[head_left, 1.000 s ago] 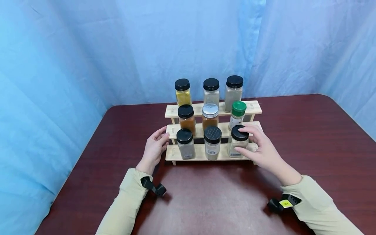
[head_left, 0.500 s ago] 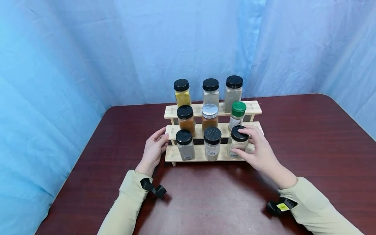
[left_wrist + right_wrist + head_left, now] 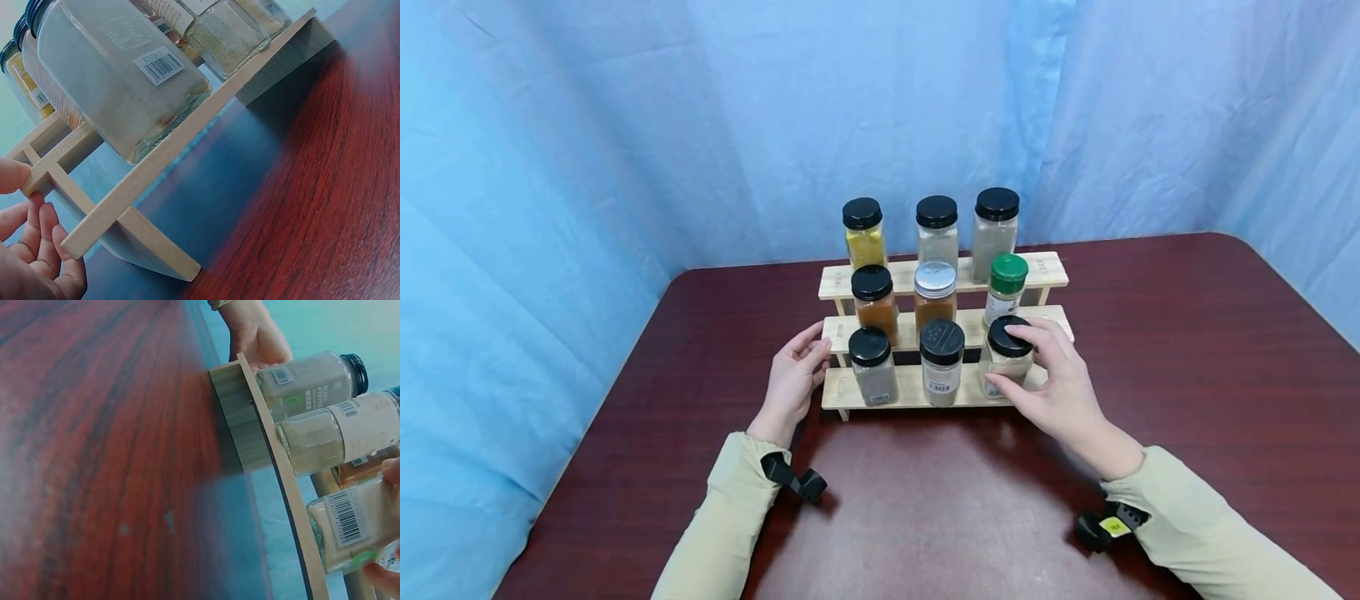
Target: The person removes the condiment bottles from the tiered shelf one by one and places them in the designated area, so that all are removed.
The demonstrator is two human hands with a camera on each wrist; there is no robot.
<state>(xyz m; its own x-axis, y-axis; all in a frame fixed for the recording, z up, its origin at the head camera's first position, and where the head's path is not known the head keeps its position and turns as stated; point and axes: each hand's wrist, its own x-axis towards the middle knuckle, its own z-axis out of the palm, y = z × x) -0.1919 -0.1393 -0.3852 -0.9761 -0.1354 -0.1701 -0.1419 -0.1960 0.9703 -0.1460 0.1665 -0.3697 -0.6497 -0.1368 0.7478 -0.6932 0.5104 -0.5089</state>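
Note:
A three-tier wooden spice rack (image 3: pixel 908 386) stands on the table with spice jars on every tier. At its left end my left hand (image 3: pixel 790 382) pinches the middle tier; in the left wrist view the thumb (image 3: pixel 11 175) lies on top of the board and fingers are below it. My right hand (image 3: pixel 1062 385) grips a square glass jar (image 3: pixel 997 365) with a black lid and pale powder, at the right of the front tier. Its thumb is on the jar's front and a finger is at the lid. In the right wrist view the jar's base is right at the board.
Beside the gripped jar stand a round black-lidded jar (image 3: pixel 942 379) and a grey-powder jar (image 3: pixel 875 379). Behind are an orange-powder jar (image 3: pixel 877 315), a silver-lidded jar (image 3: pixel 936 283), a green-capped jar (image 3: pixel 1008 275) and three black-lidded jars. Blue curtains (image 3: pixel 880 108) hang behind the table (image 3: pixel 910 517).
My right hand has shifted slightly left, its thumb now further across the jar's front. The jar has moved a little left on the front tier. My left hand stays at the rack.

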